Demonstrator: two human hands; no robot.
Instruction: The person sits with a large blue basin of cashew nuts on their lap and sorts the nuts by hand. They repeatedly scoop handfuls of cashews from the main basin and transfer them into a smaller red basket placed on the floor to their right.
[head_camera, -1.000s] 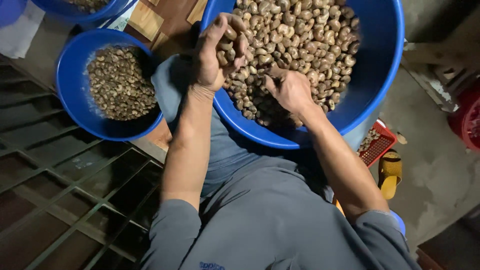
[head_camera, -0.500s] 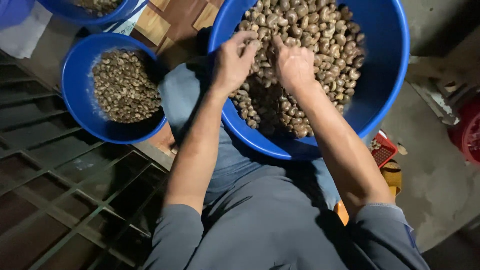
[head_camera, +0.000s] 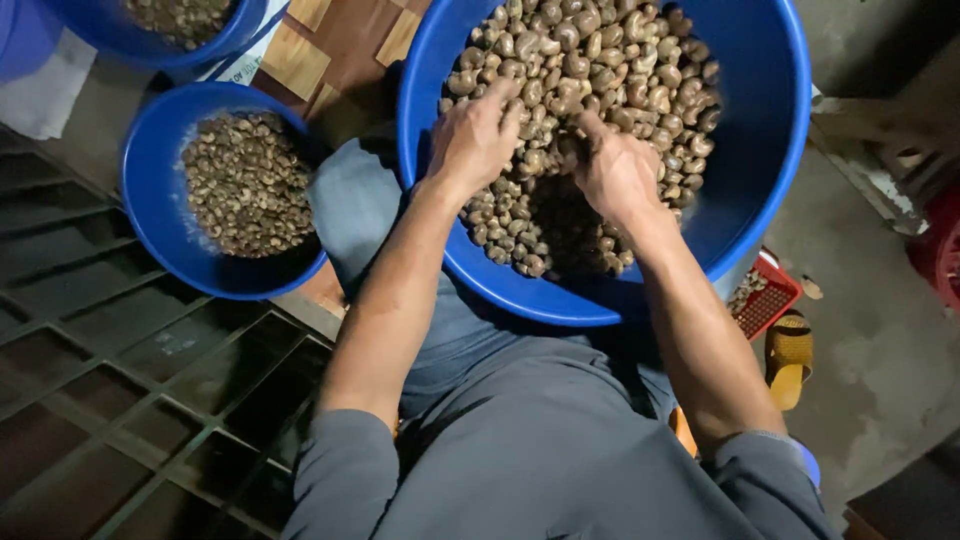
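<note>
A big blue basin rests on my lap, filled with pale brown cashew nuts in their shells. My left hand lies palm down on the nuts at the basin's left side, fingers curled into the pile. My right hand is beside it in the middle of the pile, fingers closed around a few nuts. The two hands are close together, almost touching.
A smaller blue bowl of darker nuts sits to my left. Another blue bowl shows at the top left. A red basket and a yellow sandal lie on the concrete floor at right. A dark metal grate is at left.
My left hand, raised with nuts a second ago, has come down onto the pile. Both hands have moved together toward the middle of the basin.
</note>
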